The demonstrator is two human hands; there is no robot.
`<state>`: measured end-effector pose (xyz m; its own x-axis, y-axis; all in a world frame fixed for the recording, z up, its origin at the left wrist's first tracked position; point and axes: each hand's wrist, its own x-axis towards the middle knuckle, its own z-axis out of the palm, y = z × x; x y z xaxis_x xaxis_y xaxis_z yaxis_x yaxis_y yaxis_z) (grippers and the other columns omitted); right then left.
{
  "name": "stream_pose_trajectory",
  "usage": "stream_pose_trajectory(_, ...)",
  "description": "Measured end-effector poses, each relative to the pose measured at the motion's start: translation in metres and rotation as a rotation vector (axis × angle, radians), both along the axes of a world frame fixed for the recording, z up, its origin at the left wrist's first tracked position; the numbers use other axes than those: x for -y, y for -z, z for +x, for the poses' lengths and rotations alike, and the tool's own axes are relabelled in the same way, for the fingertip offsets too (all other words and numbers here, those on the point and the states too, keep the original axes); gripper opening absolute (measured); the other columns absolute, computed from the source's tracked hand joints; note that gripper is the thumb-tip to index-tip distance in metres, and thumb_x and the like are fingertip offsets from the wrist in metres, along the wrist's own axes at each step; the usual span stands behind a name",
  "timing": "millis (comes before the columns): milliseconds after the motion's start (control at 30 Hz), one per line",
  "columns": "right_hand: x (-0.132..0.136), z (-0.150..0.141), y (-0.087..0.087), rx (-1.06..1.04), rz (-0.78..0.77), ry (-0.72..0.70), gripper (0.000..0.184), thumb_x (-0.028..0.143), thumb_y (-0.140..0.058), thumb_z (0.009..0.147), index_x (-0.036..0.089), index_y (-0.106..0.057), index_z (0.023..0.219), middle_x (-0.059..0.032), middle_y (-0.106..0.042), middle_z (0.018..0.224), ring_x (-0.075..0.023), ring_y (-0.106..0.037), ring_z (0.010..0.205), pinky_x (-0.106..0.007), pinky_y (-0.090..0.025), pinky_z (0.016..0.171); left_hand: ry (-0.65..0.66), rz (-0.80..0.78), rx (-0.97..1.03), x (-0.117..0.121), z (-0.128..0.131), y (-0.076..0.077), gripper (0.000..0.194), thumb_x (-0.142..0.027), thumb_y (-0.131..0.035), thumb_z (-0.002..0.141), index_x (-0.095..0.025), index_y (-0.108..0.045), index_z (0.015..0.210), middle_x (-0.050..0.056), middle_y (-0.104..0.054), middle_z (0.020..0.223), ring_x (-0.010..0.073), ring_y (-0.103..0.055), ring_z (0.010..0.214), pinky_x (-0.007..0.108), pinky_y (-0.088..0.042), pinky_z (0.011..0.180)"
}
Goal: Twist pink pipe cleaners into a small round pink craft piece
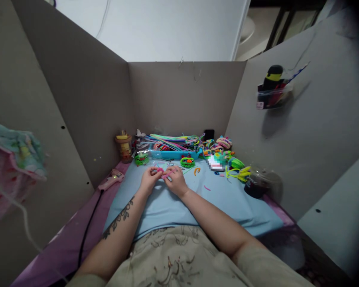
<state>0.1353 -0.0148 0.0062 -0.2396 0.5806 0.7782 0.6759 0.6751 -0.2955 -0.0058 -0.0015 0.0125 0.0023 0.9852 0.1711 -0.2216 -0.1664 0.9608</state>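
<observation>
Over the light blue cloth (179, 207), my left hand (150, 178) and my right hand (176, 181) meet, both closed on a pink pipe cleaner piece (164, 173). The left pinches its curled end, while the right grips the other side. Fingers cover part of the piece, so its full shape is hidden. Just beyond my hands sits a green fuzzy pipe cleaner piece (187, 162). An orange curved pipe cleaner (196, 171) and a short pink strip (207, 187) lie to the right of my right hand.
A blue tray (179, 154) of pipe cleaners stands at the back. Several finished colourful pieces (224, 142) crowd the back right, near a dark tub (255, 187). At left lie a pink glue gun (111, 181) with its cord and a brown cup (125, 149). Grey panels (185, 99) enclose the table.
</observation>
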Motion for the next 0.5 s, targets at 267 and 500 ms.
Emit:
stream_pose_trajectory(267,-0.003,0.0,0.002,-0.053,-0.029,0.009,0.011,0.023,-0.053,0.081,0.02,-0.064,0.08,-0.0064,-0.058,0.085,-0.0212,-0.047,0.089,-0.035,-0.036,0.084,-0.045,0.082,-0.149,-0.001,0.0,0.002,0.039,-0.038,-0.073,0.056,-0.015,-0.052,0.08,-0.003,-0.059,0.058,0.0103,-0.054,0.053,0.021,-0.04,0.055)
stream_pose_trajectory(500,-0.012,0.007,0.002,-0.264,-0.053,0.038,0.008,0.017,-0.058,0.075,0.019,-0.061,0.068,-0.0044,-0.058,0.075,-0.0203,-0.049,0.083,-0.034,-0.038,0.082,0.024,0.221,-0.361,0.003,0.002,0.005,0.028,-0.035,-0.068,0.063,-0.016,-0.054,0.079,-0.003,-0.056,0.06,0.0099,-0.051,0.055,0.02,-0.036,0.054)
